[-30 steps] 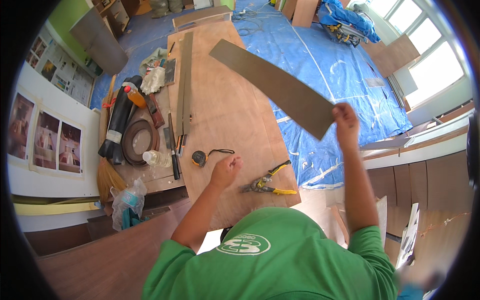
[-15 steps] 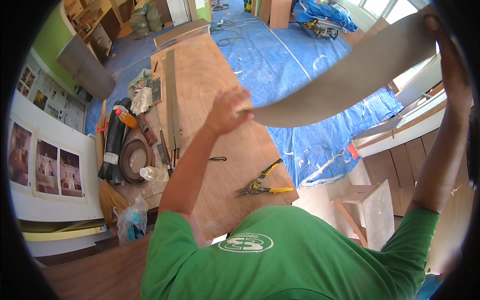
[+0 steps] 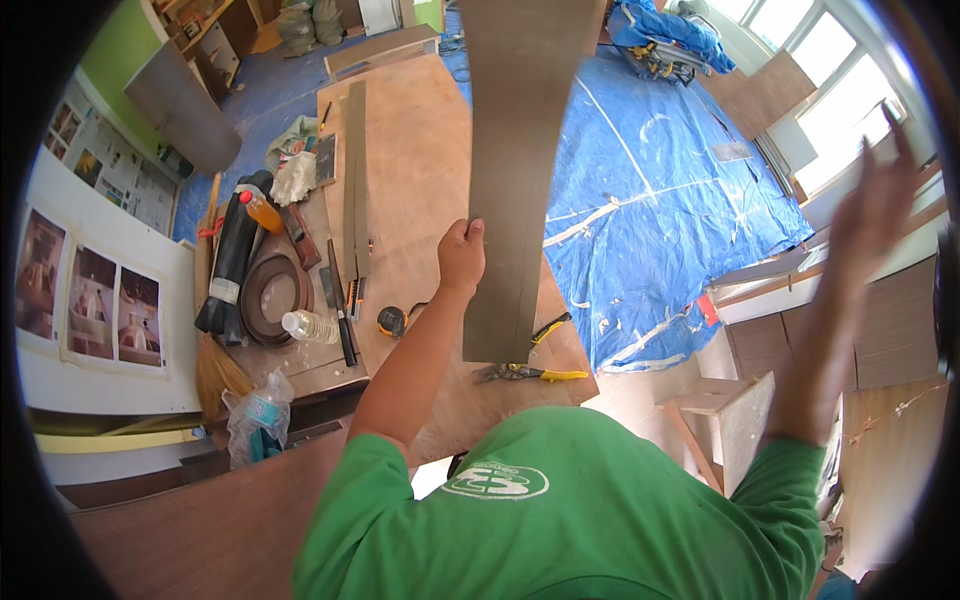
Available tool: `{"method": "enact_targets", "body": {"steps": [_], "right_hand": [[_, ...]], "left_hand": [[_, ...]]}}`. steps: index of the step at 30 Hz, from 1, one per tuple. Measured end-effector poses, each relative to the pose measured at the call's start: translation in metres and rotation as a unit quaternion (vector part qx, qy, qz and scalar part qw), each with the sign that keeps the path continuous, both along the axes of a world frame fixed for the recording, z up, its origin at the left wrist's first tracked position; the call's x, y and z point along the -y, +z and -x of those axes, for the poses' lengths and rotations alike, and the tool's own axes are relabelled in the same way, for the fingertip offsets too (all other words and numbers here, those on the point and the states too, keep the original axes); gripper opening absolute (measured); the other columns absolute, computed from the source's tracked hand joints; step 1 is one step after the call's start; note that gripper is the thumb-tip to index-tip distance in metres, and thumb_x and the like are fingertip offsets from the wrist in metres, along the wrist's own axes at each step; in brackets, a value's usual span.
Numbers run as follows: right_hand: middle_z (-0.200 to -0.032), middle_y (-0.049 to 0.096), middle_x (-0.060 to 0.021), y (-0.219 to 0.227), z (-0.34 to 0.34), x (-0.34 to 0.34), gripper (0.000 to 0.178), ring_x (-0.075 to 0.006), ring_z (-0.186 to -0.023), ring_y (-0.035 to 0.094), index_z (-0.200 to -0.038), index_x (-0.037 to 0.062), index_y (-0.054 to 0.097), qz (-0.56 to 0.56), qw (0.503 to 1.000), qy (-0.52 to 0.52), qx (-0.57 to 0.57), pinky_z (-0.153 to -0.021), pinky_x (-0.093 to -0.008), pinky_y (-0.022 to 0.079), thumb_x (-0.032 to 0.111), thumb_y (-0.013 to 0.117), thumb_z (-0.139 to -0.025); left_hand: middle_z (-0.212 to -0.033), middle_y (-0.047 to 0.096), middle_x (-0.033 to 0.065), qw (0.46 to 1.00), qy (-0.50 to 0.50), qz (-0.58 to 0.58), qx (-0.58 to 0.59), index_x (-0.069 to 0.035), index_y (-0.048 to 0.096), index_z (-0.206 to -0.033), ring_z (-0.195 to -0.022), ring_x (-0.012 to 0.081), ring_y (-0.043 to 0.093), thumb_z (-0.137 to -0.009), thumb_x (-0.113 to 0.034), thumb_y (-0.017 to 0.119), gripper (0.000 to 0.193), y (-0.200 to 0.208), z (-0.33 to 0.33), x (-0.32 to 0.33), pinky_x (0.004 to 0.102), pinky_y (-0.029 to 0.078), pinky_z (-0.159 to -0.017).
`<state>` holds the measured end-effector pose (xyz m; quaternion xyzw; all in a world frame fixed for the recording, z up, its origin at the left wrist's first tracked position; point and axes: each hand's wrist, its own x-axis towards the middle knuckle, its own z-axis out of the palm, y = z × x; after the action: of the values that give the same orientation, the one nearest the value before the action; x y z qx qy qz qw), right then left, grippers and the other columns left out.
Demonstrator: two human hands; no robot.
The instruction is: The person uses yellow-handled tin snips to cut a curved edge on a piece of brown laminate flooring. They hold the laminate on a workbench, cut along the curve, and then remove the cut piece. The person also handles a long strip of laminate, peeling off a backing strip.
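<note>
My left hand (image 3: 462,258) grips the left edge of a long, thin, grey-brown flexible laminate strip (image 3: 522,180), thumb on top. The strip runs lengthwise over the wooden worktable (image 3: 415,150), its near end close to my body and its far end beyond the top of the picture. Off to the right my right hand (image 3: 875,195) is raised, blurred by motion, with its fingers apart and nothing in it. Yellow-handled tin snips (image 3: 555,375) lie at the table's near right corner, partly covered by the strip. A tape measure (image 3: 392,320) sits left of my left forearm.
Narrow strips (image 3: 355,180) lie along the table's left side. Beside them are a coiled brown edging band (image 3: 262,325), a clear plastic bottle (image 3: 310,326), an orange drink bottle (image 3: 260,212) and a black roll (image 3: 232,260). Blue tarpaulin (image 3: 630,240) covers the floor; a wooden stool (image 3: 720,400) stands right.
The strip has swung from a bowed position on the right to lengthwise over the table. My right hand has let go of its far end, and my left hand has a new hold along its edge.
</note>
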<state>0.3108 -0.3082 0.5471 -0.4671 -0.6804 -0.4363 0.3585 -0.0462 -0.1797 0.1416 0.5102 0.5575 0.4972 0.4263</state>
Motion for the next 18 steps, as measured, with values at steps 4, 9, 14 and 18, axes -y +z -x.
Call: {"method": "enact_targets", "body": {"steps": [4,9,14,18], "right_hand": [[-0.114,0.074,-0.0086,-0.231,0.047,0.006,0.034,-0.016,-0.097,0.067,-0.129,0.0027,0.065,0.466,0.798,0.155,-0.349,-0.087,-0.033,0.053,0.003,0.068,-0.094],[-0.115,0.071,-0.0159,-0.406,0.082,0.065,0.045,-0.0285,-0.106,0.069,-0.129,0.0053,0.066,0.721,0.613,0.053,-0.319,-0.092,-0.0409,0.055,0.025,0.077,-0.09],[-0.157,0.04,-0.021,-0.454,0.122,0.085,0.085,-0.0441,-0.142,0.04,-0.148,0.0103,0.049,0.708,0.675,0.121,-0.167,-0.116,-0.0501,0.039,0.039,0.086,-0.077],[-0.17,0.018,-0.017,-0.452,0.137,0.075,0.124,-0.0437,-0.155,0.018,-0.164,0.016,0.022,0.747,0.662,0.06,-0.034,-0.124,-0.0576,0.022,0.044,0.093,-0.066]], "left_hand": [[-0.071,0.054,0.0068,0.993,0.067,0.088,0.031,0.001,0.056,-0.083,-0.067,0.0172,0.048,-0.104,-0.026,0.059,0.035,-0.063,0.007,-0.019,0.0361,0.044,-0.065],[-0.086,0.065,0.0107,0.969,0.096,0.216,0.072,0.003,0.064,-0.103,-0.08,0.0213,0.059,-0.103,-0.026,0.06,0.029,-0.099,0.016,-0.042,0.0379,0.049,-0.075],[-0.133,0.065,0.0227,0.949,0.127,0.273,0.09,0.003,0.055,-0.142,-0.123,0.0328,0.063,-0.103,-0.026,0.06,0.049,-0.126,0.022,-0.061,0.0413,0.051,-0.1],[-0.147,0.055,0.0243,0.942,0.109,0.31,0.063,0.003,0.05,-0.146,-0.135,0.0371,0.055,-0.102,-0.027,0.06,0.054,-0.114,0.001,-0.057,0.0436,0.047,-0.108]]}}
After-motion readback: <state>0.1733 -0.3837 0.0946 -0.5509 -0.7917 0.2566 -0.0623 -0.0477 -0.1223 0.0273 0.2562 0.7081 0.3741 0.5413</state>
